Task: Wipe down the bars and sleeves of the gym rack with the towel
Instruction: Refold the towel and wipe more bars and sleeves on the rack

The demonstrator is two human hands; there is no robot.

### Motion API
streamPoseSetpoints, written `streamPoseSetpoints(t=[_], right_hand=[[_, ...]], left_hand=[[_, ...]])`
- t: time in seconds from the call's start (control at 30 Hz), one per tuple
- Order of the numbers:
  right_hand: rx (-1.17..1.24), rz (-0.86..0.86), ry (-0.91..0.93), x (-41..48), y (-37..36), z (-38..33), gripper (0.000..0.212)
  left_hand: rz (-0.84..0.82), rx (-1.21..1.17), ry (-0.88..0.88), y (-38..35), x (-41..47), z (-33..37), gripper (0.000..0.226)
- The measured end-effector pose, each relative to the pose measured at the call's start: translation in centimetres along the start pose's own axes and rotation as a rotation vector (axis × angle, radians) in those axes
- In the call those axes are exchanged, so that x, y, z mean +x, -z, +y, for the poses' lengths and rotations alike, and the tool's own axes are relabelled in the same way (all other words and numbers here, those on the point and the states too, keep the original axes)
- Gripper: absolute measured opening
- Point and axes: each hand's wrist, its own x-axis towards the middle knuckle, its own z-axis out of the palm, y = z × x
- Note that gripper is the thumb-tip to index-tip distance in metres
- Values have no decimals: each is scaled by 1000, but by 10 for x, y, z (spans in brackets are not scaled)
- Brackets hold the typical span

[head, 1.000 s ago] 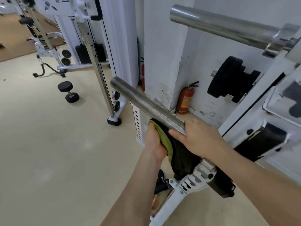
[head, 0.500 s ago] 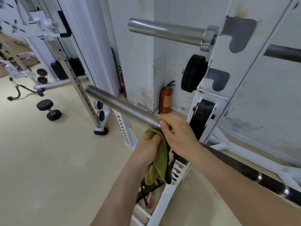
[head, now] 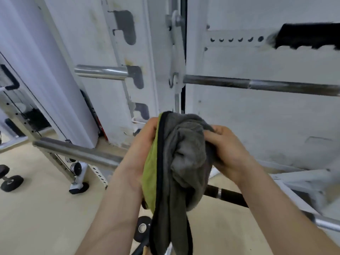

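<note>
Hands meet in front of the gym rack. The left hand (head: 139,153) cups the green side of the towel (head: 184,162), gripping its black-edged fold. The right hand (head: 231,153) clutches the bunched grey side with curled fingers. The cloth's tail hangs between the forearms, apart from the bars. A lower sleeve (head: 77,153) juts out left of the left hand, with an upper sleeve (head: 101,72) above it on the white upright (head: 141,52). A bar shaft (head: 257,85) runs above the right hand and a black bar (head: 230,196) below its wrist. A dumbbell (head: 9,181) lies far left.
</note>
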Motion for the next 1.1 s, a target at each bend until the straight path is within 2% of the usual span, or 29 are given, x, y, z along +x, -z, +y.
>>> streamPoseSetpoints(t=[0.03, 0.07, 0.1, 0.13, 0.17, 0.27, 0.33, 0.4, 0.53, 0.67, 0.73, 0.8, 0.83, 0.87, 0.9, 0.97, 1.0, 1.03, 1.1], right_hand=[[73, 77, 66, -10, 25, -15, 29], [66, 147, 104, -24, 50, -32, 24], [39, 169, 146, -37, 74, -44, 20], [-13, 166, 158, -50, 96, -58, 16], [-56, 164, 154, -63, 121, -69, 13], [-209, 177, 132, -105, 193, -99, 24], [-314, 185, 94, -132, 236, -114, 18], [-479, 165, 23, -156, 275, -125, 14], [-841, 99, -171, -183, 322, -129, 13], [-1241, 340, -182, -181, 352, -113, 17], [-1368, 547, -157, -176, 363, -110, 24], [-1509, 711, -129, -169, 370, -116, 22], [-1529, 749, -114, -165, 371, -124, 18], [-1450, 759, -93, -160, 371, -134, 15], [-1256, 751, -70, -153, 368, -145, 15], [-718, 713, 4, -133, 355, -165, 27], [-539, 720, 89, -121, 349, -170, 33], [-474, 750, 206, -108, 344, -171, 39], [-678, 770, 370, -81, 338, -166, 45]], left_hand=[[-82, 18, -6, -20, 2, -8, 45], [-93, 50, 1, -33, 2, -15, 31], [-178, 18, 64, -52, 0, -16, 23], [-242, 21, 162, -77, -2, -18, 32], [-354, 90, 183, -99, -2, -23, 42], [-467, 541, 8, -162, 4, -32, 47], [-372, 734, -99, -204, 10, -38, 35], [-300, 789, -169, -236, 16, -47, 25], [-245, 892, -252, -277, 27, -59, 37], [-178, 1120, -306, -307, 40, -74, 36], [-171, 1121, -327, -318, 45, -81, 35], [-225, 1072, -291, -324, 51, -86, 40], [-274, 1039, -261, -325, 54, -88, 43], [-322, 991, -239, -325, 58, -89, 46], [-363, 923, -222, -325, 61, -89, 47], [-429, 769, -199, -325, 65, -87, 46], [-467, 727, -197, -325, 66, -87, 45], [-515, 717, -199, -326, 66, -88, 42], [-635, 717, -175, -328, 66, -94, 29]])
